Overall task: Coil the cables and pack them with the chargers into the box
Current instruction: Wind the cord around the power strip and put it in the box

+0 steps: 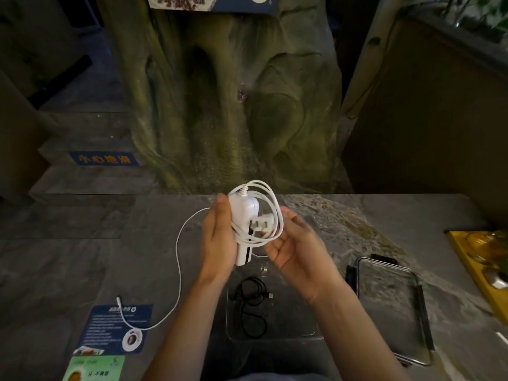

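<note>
At the bottom centre of the frame, nearest the person, the clear box [275, 336] sits open on the bench [68, 270] with a thin black cable [251, 309] already lying loosely looped inside. Its lid [390, 303] lies just to the right, and a blue leaflet [110, 328] lies at lower left.

Above the box, the left hand [217, 235] grips the white charger [243, 213] by its body, its fingers wrapped behind it and the two metal prongs [259, 222] facing right. Several turns of the white cable [180, 273] hang around the charger. The right hand [297, 251] is palm up, its fingers apart and relaxed, with the loops brushing the fingertips rather than pinched. The rest of the cable trails down the left side onto the bench and across the leaflet, ending in a small plug [118, 299].

The charger looks light and rigid, with smooth plastic that could slip, so the body is the sound place to hold. The cable seems soft and springy, so the loops will likely loosen unless they are pinned against the body while the slack is drawn in near the coil.

Beyond the bench edge stands a rock-like pillar [233, 92].
</note>
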A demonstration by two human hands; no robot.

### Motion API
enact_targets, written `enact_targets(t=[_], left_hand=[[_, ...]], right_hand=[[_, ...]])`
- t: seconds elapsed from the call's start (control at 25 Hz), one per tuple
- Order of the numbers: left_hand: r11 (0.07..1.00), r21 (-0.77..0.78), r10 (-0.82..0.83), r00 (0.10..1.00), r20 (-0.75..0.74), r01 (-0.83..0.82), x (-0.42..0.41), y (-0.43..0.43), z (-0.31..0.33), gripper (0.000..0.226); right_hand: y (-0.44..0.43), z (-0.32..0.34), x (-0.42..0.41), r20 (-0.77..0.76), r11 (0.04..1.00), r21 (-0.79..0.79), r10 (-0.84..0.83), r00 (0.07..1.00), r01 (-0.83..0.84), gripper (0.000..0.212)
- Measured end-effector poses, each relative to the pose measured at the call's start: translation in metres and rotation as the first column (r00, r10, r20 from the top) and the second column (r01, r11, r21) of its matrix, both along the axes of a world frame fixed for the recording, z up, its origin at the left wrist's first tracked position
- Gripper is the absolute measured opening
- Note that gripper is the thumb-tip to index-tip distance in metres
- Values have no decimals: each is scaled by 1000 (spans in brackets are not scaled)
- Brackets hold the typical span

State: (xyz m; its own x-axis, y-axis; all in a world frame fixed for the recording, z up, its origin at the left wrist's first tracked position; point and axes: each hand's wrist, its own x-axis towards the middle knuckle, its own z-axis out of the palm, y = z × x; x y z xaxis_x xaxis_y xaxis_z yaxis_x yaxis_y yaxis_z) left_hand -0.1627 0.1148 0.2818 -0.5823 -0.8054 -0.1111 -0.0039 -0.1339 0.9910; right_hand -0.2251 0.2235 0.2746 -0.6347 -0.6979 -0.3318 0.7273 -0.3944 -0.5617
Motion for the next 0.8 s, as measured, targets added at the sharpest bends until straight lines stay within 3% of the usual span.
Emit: enact_targets(t=[0.08, 0.2, 0.32, 0.48, 0.6, 0.72, 0.8], left_hand=[[998, -59, 32, 999, 6, -31, 1, -2, -4, 72], [989, -133, 66, 998, 3, -65, 0, -2, -11, 55], [981, -185, 58, 998, 22, -53, -1, 0, -11, 45], [968, -249, 59, 997, 54, -44, 1, 1, -10, 37], [958, -286, -17, 999, 43, 29, 7, 4, 0, 23], [938, -305, -177, 984, -10, 166, 11, 5, 4, 37], [939, -301, -177, 984, -9, 166, 9, 4, 2, 40]], right_hand=[[3, 5, 2, -155, 996, 82, -26, 988, 39, 31], [8, 10, 6, -427, 990, 141, 61, 902, 0, 32], [14, 13, 5, -601, 985, 156, 156, 784, -76, 40], [14, 11, 4, -718, 967, 249, 217, 661, -47, 41], [10, 5, 7, -749, 965, 255, 160, 644, 57, 28], [10, 3, 7, -766, 976, 208, 119, 631, 69, 23], [9, 2, 7, -790, 972, 219, 127, 600, 82, 18]])
